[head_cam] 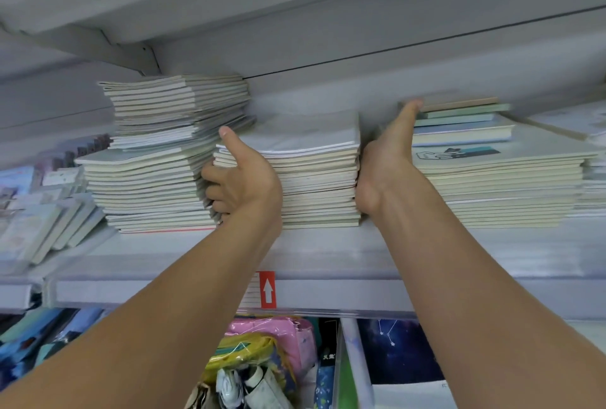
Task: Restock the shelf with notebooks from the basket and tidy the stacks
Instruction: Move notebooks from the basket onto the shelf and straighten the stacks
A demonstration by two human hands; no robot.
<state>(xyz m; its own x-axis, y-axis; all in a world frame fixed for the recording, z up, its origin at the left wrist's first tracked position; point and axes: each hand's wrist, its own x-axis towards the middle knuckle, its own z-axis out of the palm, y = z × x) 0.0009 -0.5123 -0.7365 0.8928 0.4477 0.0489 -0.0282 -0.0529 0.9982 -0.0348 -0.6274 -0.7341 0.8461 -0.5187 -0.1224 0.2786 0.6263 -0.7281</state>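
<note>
Shelf [328, 244] lip bare; both hands [246, 179] [383, 162] apparently squeeze middle stack [314, 179].

Three main notebook stacks on the shelf [328, 244]: left stack [157, 159], middle stack [314, 175], right stack [501, 179]. Two hands: left hand [241, 175], right hand [383, 162]. One red arrow tag [268, 290].

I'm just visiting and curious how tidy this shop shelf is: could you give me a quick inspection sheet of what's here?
Surface: grey shelf, red arrow tag on its front edge.
Job's things: middle notebook stack between tall left stack and right stack.
Clutter: bagged goods on the shelf below.
Hands: left hand grips the middle stack's left side; right hand lies flat against its right side.
Cables: nothing seen.
Surroundings: another shelf overhead.
</note>
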